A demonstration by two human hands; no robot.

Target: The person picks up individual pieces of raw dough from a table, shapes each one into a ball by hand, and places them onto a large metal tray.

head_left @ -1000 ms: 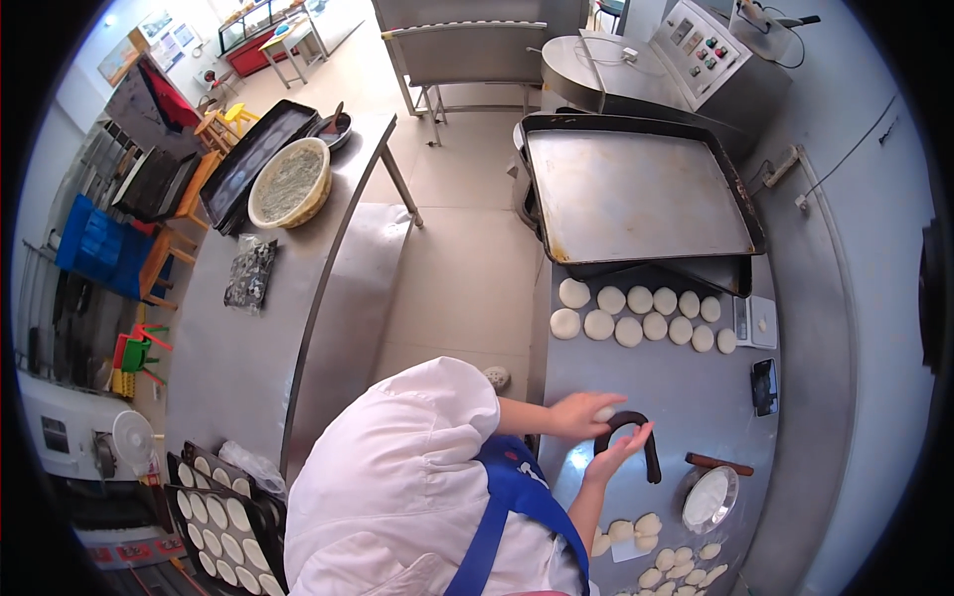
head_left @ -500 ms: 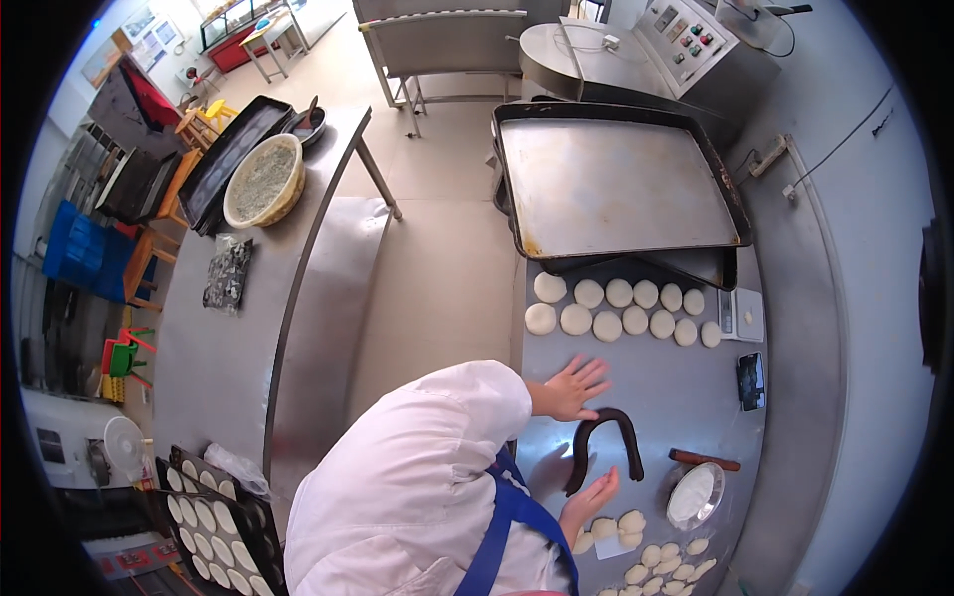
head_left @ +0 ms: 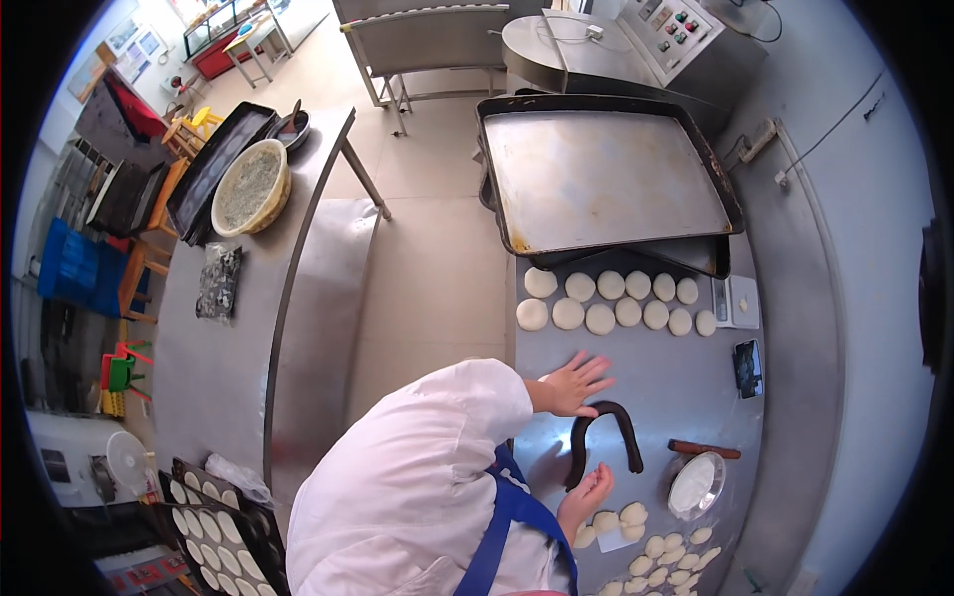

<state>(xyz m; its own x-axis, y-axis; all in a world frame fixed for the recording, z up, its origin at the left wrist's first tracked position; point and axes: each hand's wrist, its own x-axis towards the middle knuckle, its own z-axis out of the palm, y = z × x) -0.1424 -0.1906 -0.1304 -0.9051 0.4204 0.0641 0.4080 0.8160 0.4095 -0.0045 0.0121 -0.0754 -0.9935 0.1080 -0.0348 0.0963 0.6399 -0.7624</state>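
Observation:
My left hand (head_left: 576,385) is spread palm-down over the steel work table (head_left: 636,372), its thumb at the top of a dark brown, U-shaped rope of soft material (head_left: 626,432). My right hand (head_left: 588,494) is lower, beside the rope's open end, with fingers curled together and nothing visible in them. Pale dough rounds (head_left: 599,318) sit in two rows above my hands, with smaller dough pieces (head_left: 676,561) below. To the right are a wooden rolling pin (head_left: 704,448), a bowl of white powder (head_left: 696,487) and a phone (head_left: 747,368).
Stacked large trays (head_left: 606,179) occupy the back of my table, beside a scale (head_left: 735,303). Across the aisle, a steel table (head_left: 209,387) holds a basin (head_left: 248,189) and a bagged dark packet (head_left: 219,283). Dough-filled trays (head_left: 214,536) stand lower left. A steel machine (head_left: 666,40) is behind.
Both hands have parted from around the dark rope, the left moving up and spreading, the right down and curling. The rope's U is longer. The whole view has shifted slightly.

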